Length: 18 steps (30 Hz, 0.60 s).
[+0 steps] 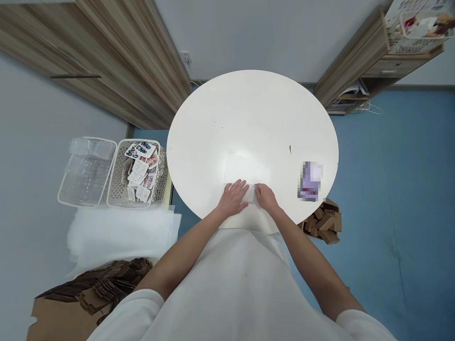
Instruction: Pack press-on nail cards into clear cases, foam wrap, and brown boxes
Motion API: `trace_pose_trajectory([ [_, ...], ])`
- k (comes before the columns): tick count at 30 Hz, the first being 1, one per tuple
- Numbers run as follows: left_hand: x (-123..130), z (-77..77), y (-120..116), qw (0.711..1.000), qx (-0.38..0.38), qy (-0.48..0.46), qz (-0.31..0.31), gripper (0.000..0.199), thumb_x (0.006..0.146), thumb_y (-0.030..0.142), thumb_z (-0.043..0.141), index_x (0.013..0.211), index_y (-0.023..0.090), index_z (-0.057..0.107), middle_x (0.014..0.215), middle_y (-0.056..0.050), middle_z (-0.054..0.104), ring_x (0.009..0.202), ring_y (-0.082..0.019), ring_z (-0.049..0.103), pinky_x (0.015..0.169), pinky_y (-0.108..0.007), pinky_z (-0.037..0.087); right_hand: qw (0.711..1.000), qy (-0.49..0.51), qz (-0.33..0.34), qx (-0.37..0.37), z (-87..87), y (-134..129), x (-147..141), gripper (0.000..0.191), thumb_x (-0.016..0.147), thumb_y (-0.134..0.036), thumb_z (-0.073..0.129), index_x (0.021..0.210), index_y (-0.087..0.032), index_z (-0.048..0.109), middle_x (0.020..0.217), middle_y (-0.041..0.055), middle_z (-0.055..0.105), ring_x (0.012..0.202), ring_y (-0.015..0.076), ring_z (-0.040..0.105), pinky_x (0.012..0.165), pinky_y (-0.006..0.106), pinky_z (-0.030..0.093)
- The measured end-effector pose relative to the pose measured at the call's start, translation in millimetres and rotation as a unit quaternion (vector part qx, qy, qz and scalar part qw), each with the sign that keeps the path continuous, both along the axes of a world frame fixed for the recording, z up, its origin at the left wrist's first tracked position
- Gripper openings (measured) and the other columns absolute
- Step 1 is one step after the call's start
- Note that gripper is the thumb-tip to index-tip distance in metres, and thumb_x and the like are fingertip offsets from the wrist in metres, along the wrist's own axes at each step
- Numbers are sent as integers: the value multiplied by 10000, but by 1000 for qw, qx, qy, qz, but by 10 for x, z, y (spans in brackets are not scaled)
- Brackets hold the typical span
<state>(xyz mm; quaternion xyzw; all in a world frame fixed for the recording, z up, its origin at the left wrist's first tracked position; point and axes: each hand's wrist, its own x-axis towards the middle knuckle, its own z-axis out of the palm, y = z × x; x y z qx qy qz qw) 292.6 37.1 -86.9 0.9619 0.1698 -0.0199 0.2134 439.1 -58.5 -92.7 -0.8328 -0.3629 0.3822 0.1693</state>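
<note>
On the near part of the round white table (249,104) lies a small whitish, see-through packet (250,194) between my two hands. My left hand (233,198) rests flat with its fingers spread, its thumb at the packet's left side. My right hand (265,196) has its fingers pressed together at the packet's right edge. A thin translucent sheet (240,166) seems to lie on the table just beyond my hands; its outline is faint against the glare.
A blurred purple item (310,181) lies on the table's right. At left stand a basket of printed cards (161,175), a basket of clear plastic boxes (113,163), white sheets (124,234) and folded cardboard (60,317). A carton of brown boxes (329,222) sits at right.
</note>
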Motion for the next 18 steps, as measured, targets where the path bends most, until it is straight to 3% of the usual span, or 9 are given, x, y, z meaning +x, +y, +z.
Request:
trace_pose_trajectory([
  [2,51,-29,-11,999,2,35,-31,644,745,366,554,1312,186,308,1367,-117,366,1259,-276,293,998,-448,189,1000,4,-10,-2,7,-6,17,294,859,-231,352,1095,-197,524,1059,64,589,939,178,536,742,270,393],
  [8,104,-63,29,997,-1,73,-31,698,683,371,595,1294,178,320,1237,-125,466,1123,-276,405,978,-453,178,990,-32,-115,-81,44,-294,61,332,833,-343,395,1128,-220,487,915,62,618,795,212,568,645,306,412],
  [11,86,-42,9,997,-6,75,-30,685,652,363,607,1263,186,354,1183,-120,483,1074,-274,419,964,-450,181,981,-54,-184,-16,20,-515,-33,408,810,-350,413,1186,-195,445,1096,96,541,939,215,537,747,324,430],
  [14,58,-28,-17,996,-14,82,-33,669,622,360,618,1225,191,383,1159,-115,478,1070,-277,405,950,-444,196,967,15,-249,51,-40,-641,-210,591,745,-370,496,1277,-161,346,1240,129,431,978,202,525,794,307,448],
  [18,13,-26,-36,995,-27,89,-35,665,600,357,626,1206,209,396,1142,-106,470,1074,-285,394,934,-439,221,948,94,-296,64,-106,-608,-375,693,643,-362,603,1267,-200,349,1181,96,503,980,207,539,787,312,459],
])
